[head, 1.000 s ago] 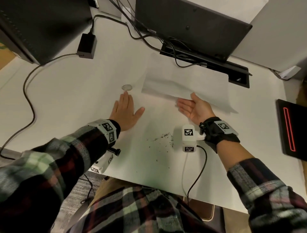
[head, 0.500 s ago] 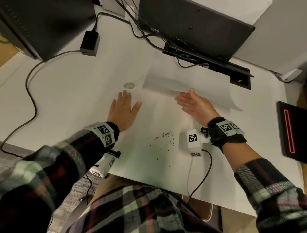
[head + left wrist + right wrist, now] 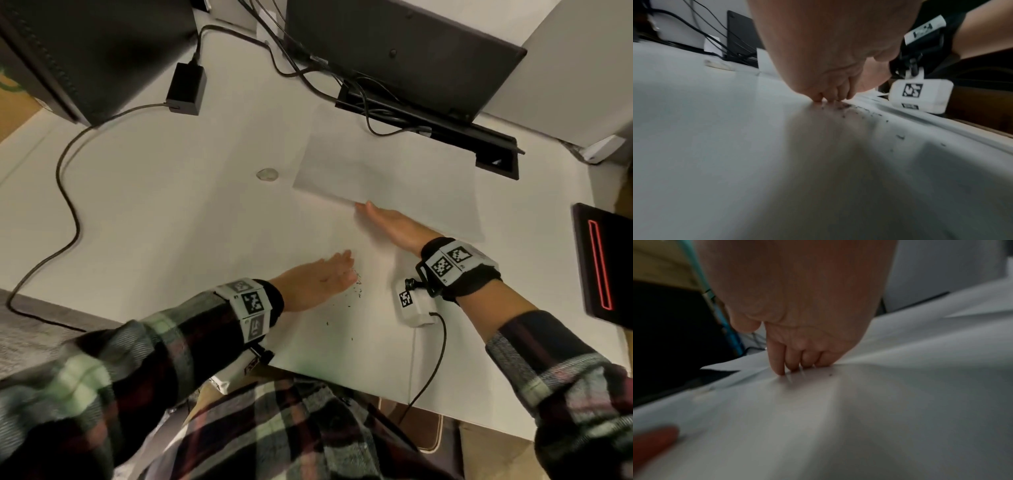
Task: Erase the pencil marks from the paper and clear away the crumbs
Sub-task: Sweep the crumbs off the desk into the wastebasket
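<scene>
The dark eraser crumbs (image 3: 356, 291) are met by the flat, empty left hand (image 3: 318, 282) near the white desk's (image 3: 154, 222) front edge. The white paper sheet (image 3: 394, 171) is pinned by the flat right hand (image 3: 390, 224). Crumbs should be swept low, in one stroke, off that edge.

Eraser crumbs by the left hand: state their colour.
Dark grey to black, the crumbs show best in the left wrist view, beside the left hand.

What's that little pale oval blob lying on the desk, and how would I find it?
Start at the white desk and find the white sheet of paper lying near its far side. Just off the sheet's left edge sits a small greyish oval eraser, alone on bare desk. Unlike the dark scattered eraser crumbs nearer the person, it is one pale, smooth lump.
</scene>
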{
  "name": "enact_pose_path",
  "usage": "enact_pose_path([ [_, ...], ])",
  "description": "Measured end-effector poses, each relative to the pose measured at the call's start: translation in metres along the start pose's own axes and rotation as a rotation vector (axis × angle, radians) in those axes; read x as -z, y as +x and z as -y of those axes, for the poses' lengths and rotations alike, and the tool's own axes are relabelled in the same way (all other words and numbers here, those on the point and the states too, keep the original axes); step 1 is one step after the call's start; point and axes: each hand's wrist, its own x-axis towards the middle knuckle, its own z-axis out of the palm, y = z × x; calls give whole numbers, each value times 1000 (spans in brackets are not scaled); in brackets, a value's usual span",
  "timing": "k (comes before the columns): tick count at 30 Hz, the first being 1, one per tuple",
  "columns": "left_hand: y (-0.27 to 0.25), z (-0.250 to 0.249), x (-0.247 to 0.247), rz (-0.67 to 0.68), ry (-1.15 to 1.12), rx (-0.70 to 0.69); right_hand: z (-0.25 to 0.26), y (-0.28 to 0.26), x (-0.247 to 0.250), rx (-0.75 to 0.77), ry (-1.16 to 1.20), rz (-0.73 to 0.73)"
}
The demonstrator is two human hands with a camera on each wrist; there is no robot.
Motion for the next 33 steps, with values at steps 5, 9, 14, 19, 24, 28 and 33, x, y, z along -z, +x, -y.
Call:
enact_pose_path([
  [5, -3, 16, 26, -389, -43, 61, -12, -13, -29, 171, -371, 213],
  [9, 6, 23, 32, -367, 45, 117, -23, -35, -48, 203, -148, 299],
  [14, 17, 17, 22, -325, 46, 78, -21, -58, -29, 116, 167, -68],
  [19, 17, 7, 10, -227, -45, 0, -42, -48, -19, -47, -25, -50],
  [24, 29, 5, 40, -500, 68, -45, -35, -57, -57, 129, 37, 115],
  [28, 44, 10, 63, -428, 349, 76, -27, -58, -28, 57, 165, -134],
  [33, 51, 12, 66, -312, 460, 103, -41, -43, -33, 9, -83, -14],
])
